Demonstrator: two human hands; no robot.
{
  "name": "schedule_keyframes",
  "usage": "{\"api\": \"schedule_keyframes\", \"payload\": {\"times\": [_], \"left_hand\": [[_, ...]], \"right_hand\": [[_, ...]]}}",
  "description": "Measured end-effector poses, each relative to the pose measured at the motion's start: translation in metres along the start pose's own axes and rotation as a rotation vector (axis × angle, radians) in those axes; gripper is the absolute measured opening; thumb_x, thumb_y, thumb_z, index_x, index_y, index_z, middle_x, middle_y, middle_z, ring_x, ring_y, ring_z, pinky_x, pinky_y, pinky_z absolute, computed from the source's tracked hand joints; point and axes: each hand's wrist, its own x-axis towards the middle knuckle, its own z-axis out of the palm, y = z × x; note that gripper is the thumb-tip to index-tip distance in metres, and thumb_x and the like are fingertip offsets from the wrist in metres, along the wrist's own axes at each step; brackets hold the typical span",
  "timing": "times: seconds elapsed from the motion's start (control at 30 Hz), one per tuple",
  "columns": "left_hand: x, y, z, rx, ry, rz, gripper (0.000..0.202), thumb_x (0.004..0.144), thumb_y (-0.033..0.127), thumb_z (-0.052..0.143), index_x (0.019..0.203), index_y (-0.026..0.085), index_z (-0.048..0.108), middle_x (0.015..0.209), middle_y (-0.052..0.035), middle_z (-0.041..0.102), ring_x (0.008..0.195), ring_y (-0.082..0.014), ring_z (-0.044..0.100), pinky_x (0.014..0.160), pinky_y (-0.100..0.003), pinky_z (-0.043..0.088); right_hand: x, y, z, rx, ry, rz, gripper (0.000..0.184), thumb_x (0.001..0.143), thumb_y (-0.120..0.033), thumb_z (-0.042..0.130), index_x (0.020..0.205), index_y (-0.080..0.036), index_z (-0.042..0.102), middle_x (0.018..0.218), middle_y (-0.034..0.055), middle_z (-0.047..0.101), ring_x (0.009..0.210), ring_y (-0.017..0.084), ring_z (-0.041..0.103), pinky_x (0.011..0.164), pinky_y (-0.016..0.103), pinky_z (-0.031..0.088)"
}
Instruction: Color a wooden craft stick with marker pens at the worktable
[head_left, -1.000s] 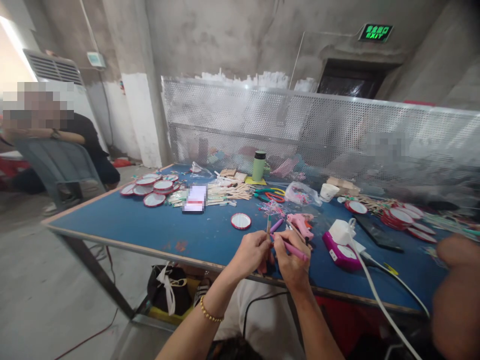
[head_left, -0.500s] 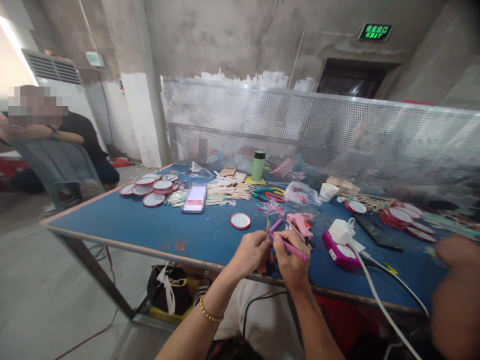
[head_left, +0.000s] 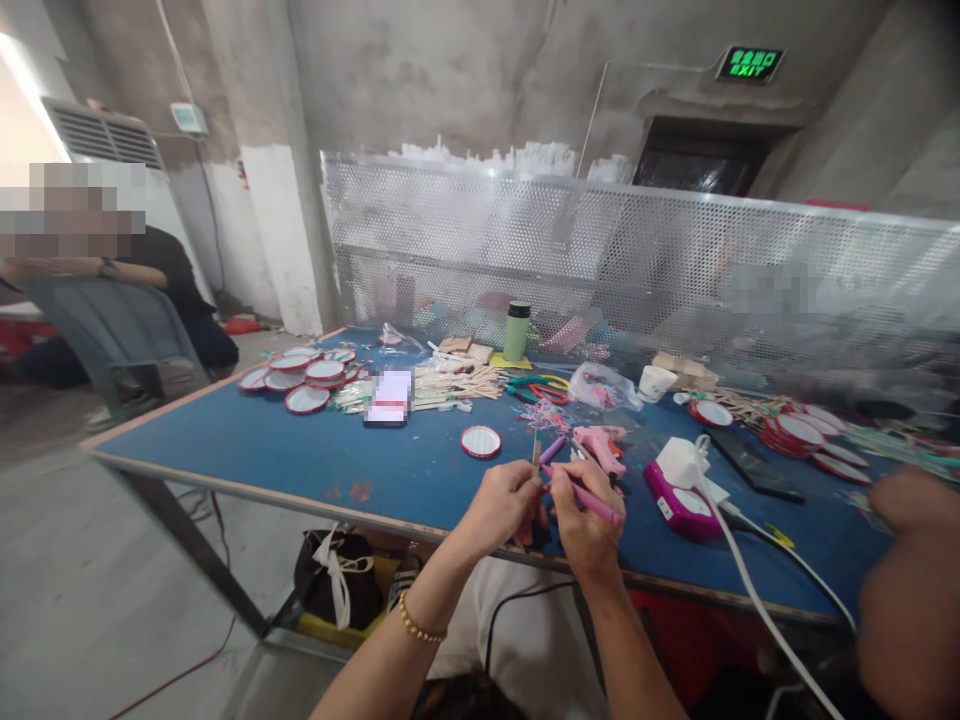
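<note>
My left hand (head_left: 501, 508) is closed in a pinch around a thin flat wooden stick (head_left: 537, 450) with a green tip, held upright over the table's front edge. Closed around a pink pen (head_left: 600, 504), my right hand (head_left: 589, 530) brings its point against or very near the stick; the exact contact is hidden by fingers. Just beyond the hands lie a purple pen cap or tube (head_left: 553, 450) and a pink glue gun (head_left: 602, 450). A round white disc with a red rim (head_left: 481, 442) rests on the blue tabletop, past my left hand.
Red-rimmed discs (head_left: 307, 399) and wooden sticks (head_left: 465, 385) lie at the left and back, beside a phone (head_left: 388, 397). Pliers (head_left: 546, 388) and a green bottle (head_left: 517, 332) stand further off. A purple power strip (head_left: 682, 507) with white cables sits right. Another person's arm (head_left: 911, 580) is at far right.
The pink pen and my right hand have shifted very slightly to the right and down. My left hand keeps the stick in about the same place.
</note>
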Motion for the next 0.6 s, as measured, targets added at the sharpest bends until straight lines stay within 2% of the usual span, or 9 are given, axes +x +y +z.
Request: {"api": "schedule_keyframes", "payload": {"times": [0.17,0.43,0.6], "left_hand": [[0.0006,-0.0003,-0.0003,0.003,0.011,0.004,0.023,0.084,0.034,0.047,0.067,0.020,0.048,0.051,0.0024,0.056,0.032,-0.0099,0.048,0.032,-0.019,0.032],[0.0006,0.0003,0.0003,0.030,0.027,-0.013,0.028,0.086,0.042,0.048,0.067,0.020,0.048,0.049,0.0035,0.053,0.032,-0.0103,0.048,0.031,-0.019,0.032],[0.0005,-0.0010,-0.0005,0.009,0.011,-0.004,0.025,0.085,0.038,0.047,0.068,0.020,0.049,0.053,0.0018,0.058,0.033,-0.0094,0.049,0.031,-0.018,0.033]], "right_hand": [[0.0001,0.0010,0.0010,0.002,-0.004,-0.030,0.022,0.093,-0.021,0.055,0.071,-0.021,0.060,0.060,-0.0021,0.063,0.055,0.013,0.058,0.056,0.024,0.046],[0.0014,0.0017,0.0024,0.018,-0.038,-0.046,0.022,0.092,-0.020,0.056,0.071,-0.021,0.061,0.061,-0.0017,0.064,0.056,0.013,0.059,0.056,0.024,0.047],[0.0007,0.0013,0.0013,-0.006,0.005,-0.021,0.023,0.094,-0.021,0.055,0.071,-0.021,0.061,0.061,-0.0019,0.063,0.055,0.013,0.059,0.057,0.024,0.047]]}}
